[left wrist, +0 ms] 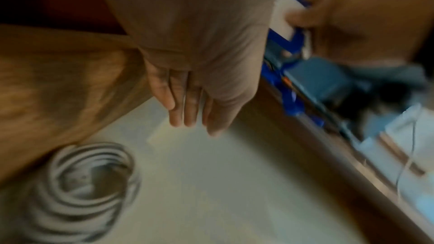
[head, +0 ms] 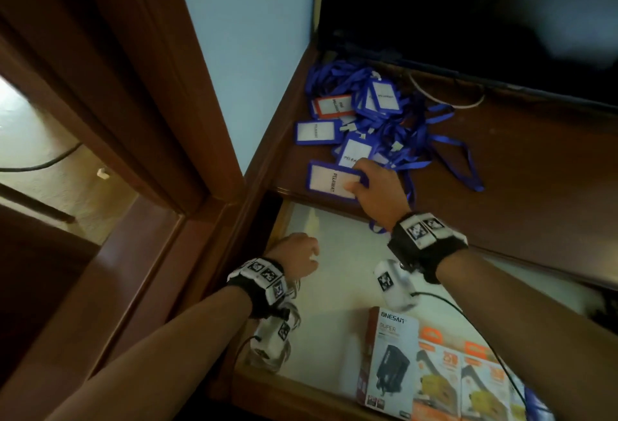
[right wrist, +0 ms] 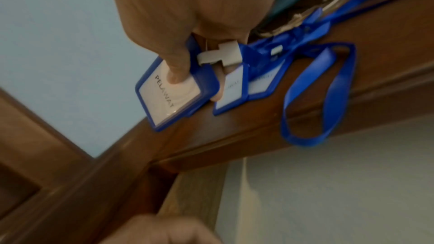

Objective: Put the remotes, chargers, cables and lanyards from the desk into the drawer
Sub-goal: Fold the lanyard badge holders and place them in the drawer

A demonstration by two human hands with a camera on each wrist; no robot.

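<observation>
Head view — right hand (head: 374,186) pinches 1 of approx 6 badge lanyards (head: 334,181), left hand (head: 296,253) relaxed, 3 charger boxes (head: 434,373) in drawer (head: 337,236).

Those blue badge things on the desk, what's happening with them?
A person is clearing the desk into the open drawer below it. Their right hand pinches one blue badge holder marked PELAWAT at the desk's front edge. The rest of the pile of lanyards lies on the desk. The left hand hangs open over the drawer, holding nothing. A coiled white cable and boxed chargers lie in the drawer.
</observation>
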